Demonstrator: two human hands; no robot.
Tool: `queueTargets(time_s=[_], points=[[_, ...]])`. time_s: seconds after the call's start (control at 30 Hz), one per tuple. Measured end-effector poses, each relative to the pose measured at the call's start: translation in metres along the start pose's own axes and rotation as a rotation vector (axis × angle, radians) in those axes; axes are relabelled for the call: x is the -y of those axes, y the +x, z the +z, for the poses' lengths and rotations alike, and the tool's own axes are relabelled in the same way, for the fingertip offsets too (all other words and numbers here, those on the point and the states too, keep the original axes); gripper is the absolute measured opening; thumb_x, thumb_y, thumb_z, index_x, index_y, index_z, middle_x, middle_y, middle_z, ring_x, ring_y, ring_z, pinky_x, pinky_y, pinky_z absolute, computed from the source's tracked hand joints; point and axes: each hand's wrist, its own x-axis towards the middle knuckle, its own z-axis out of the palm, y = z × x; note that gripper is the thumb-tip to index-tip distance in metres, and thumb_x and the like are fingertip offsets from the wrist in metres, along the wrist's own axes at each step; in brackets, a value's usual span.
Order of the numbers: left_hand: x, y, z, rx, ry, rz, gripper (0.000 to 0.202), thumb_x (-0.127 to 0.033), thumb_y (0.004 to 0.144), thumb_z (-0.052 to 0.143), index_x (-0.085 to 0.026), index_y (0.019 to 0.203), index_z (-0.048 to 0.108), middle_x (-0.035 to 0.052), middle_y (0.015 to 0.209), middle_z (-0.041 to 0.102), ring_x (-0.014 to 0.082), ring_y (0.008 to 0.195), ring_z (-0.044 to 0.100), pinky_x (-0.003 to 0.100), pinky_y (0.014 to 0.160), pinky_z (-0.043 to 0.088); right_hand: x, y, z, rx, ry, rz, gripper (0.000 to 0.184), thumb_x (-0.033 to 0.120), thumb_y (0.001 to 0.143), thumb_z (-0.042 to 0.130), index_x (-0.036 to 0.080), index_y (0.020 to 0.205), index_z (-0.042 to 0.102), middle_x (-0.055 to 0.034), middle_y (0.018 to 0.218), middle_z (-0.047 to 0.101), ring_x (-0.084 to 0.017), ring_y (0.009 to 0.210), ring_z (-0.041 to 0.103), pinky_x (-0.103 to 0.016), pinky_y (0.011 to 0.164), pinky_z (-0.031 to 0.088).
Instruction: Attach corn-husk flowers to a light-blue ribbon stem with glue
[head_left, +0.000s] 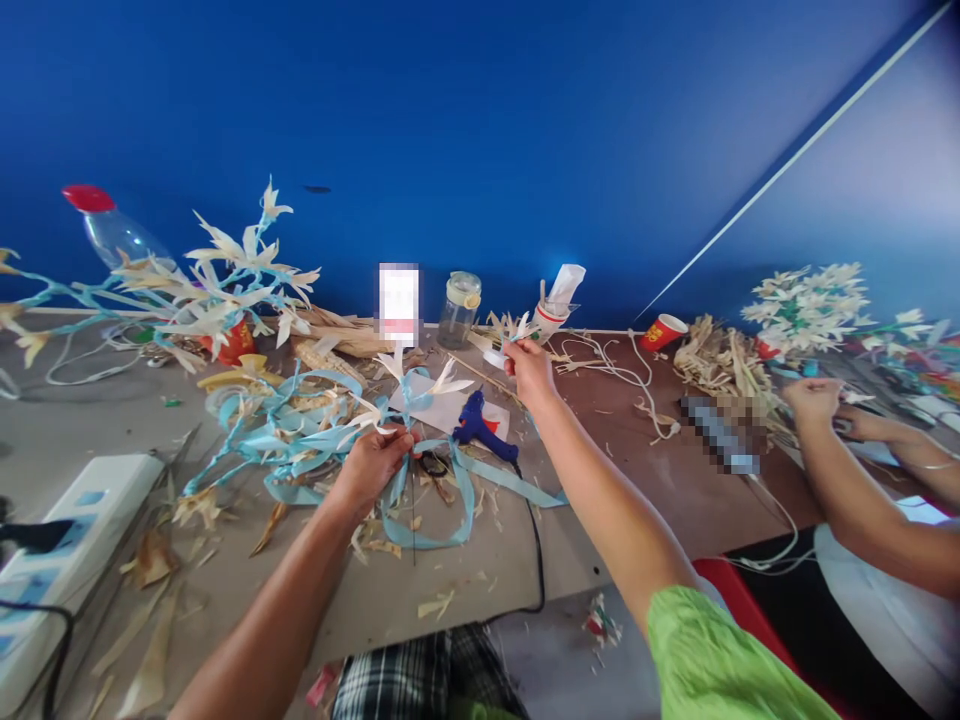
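My left hand [373, 462] is closed around the stem of a blue-ribbon-wrapped branch with pale husk flowers [409, 385], near the middle of the table. My right hand [528, 367] is stretched out further back, pinched on a small husk flower [516, 331]. A blue glue gun [481, 425] lies on a white sheet between the two hands. Loose light-blue ribbon [457, 497] trails across the table below my left hand.
A finished blue branch with husk flowers [217, 275] and a plastic bottle [112, 232] stand at the left. A power strip [67, 540] lies at the near left. A jar [458, 308], red cups [663, 331], dried husks [720, 360] and cords sit behind. Another person's arms [862, 470] work at the right.
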Motion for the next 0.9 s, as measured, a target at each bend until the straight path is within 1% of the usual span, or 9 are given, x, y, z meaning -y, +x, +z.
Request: queueTargets(time_s=[0.07, 0.13, 0.23, 0.3, 0.4, 0.53, 0.63, 0.8, 0.9], points=[[0.001, 0.001, 0.000, 0.031, 0.003, 0.008, 0.033, -0.042, 0.059, 0.072, -0.013, 0.074, 0.064, -0.0002, 0.059, 0.058, 0.0088, 0.050, 0.044, 0.021, 0.048, 0.028, 0.011, -0.037, -0.006, 0.199, 0.424, 0.067, 0.020, 0.033, 0.067, 0.065, 0.019, 0.063, 0.052, 0.0033, 0.062, 0.057, -0.006, 0.045, 0.042, -0.022, 0.047, 0.035], [0.002, 0.001, -0.001, 0.043, 0.026, 0.038, 0.032, -0.043, 0.061, 0.071, -0.013, 0.073, 0.064, -0.0016, 0.058, 0.056, 0.0072, 0.049, 0.039, 0.021, 0.048, 0.026, 0.016, -0.081, -0.009, 0.389, 0.638, 0.132, 0.019, 0.031, 0.061, 0.073, 0.018, 0.067, 0.059, 0.0030, 0.064, 0.058, -0.006, 0.046, 0.042, -0.021, 0.047, 0.032], [0.005, 0.002, -0.002, 0.070, 0.062, 0.079, 0.030, -0.042, 0.063, 0.069, -0.014, 0.069, 0.064, -0.0033, 0.054, 0.050, 0.0065, 0.047, 0.033, 0.022, 0.048, 0.023, 0.015, -0.135, -0.002, 0.468, 0.690, 0.182, 0.016, 0.030, 0.060, 0.075, 0.019, 0.065, 0.065, 0.0022, 0.065, 0.060, -0.005, 0.047, 0.038, -0.023, 0.048, 0.032], [0.006, 0.003, -0.002, 0.100, 0.079, 0.105, 0.029, -0.042, 0.065, 0.068, -0.014, 0.065, 0.062, -0.0037, 0.052, 0.047, 0.0064, 0.046, 0.031, 0.023, 0.047, 0.021, 0.012, -0.153, 0.010, 0.479, 0.594, 0.159, 0.014, 0.031, 0.060, 0.075, 0.020, 0.065, 0.068, 0.0022, 0.061, 0.060, -0.009, 0.052, 0.045, -0.025, 0.055, 0.038], [0.005, 0.002, -0.002, 0.114, 0.087, 0.140, 0.029, -0.042, 0.067, 0.067, -0.014, 0.061, 0.060, -0.0035, 0.051, 0.047, 0.0065, 0.046, 0.029, 0.023, 0.047, 0.020, 0.006, -0.156, 0.031, 0.427, 0.502, 0.107, 0.014, 0.033, 0.059, 0.075, 0.021, 0.062, 0.068, 0.0009, 0.066, 0.064, -0.014, 0.065, 0.055, -0.028, 0.067, 0.043], [0.001, -0.001, 0.001, 0.093, 0.078, 0.136, 0.028, -0.042, 0.065, 0.068, -0.015, 0.060, 0.060, -0.0038, 0.050, 0.048, 0.0071, 0.045, 0.029, 0.023, 0.047, 0.021, -0.004, -0.150, 0.046, 0.380, 0.506, 0.124, 0.018, 0.035, 0.061, 0.074, 0.020, 0.060, 0.065, 0.0010, 0.063, 0.065, -0.015, 0.063, 0.057, -0.029, 0.069, 0.045], [-0.002, -0.003, 0.002, 0.076, 0.094, 0.149, 0.025, -0.039, 0.066, 0.067, -0.016, 0.058, 0.060, -0.0039, 0.048, 0.047, 0.0082, 0.045, 0.032, 0.024, 0.048, 0.024, -0.012, -0.151, 0.048, 0.405, 0.523, 0.155, 0.018, 0.035, 0.062, 0.074, 0.019, 0.063, 0.066, 0.0009, 0.061, 0.065, -0.015, 0.062, 0.058, -0.030, 0.071, 0.046], [-0.004, -0.006, 0.004, 0.035, 0.151, 0.175, 0.017, -0.033, 0.065, 0.067, -0.018, 0.057, 0.063, -0.0009, 0.051, 0.055, 0.0141, 0.054, 0.047, 0.025, 0.054, 0.033, -0.016, -0.154, 0.049, 0.413, 0.543, 0.161, 0.019, 0.034, 0.063, 0.075, 0.019, 0.062, 0.064, 0.0021, 0.060, 0.064, -0.013, 0.060, 0.057, -0.028, 0.069, 0.044], [-0.005, -0.007, 0.005, 0.034, 0.163, 0.166, 0.017, -0.033, 0.064, 0.067, -0.019, 0.056, 0.063, -0.0009, 0.051, 0.054, 0.0146, 0.055, 0.046, 0.025, 0.054, 0.032, -0.016, -0.153, 0.049, 0.393, 0.542, 0.149, 0.021, 0.035, 0.063, 0.075, 0.019, 0.062, 0.063, 0.0032, 0.058, 0.061, -0.012, 0.057, 0.054, -0.028, 0.067, 0.044]])
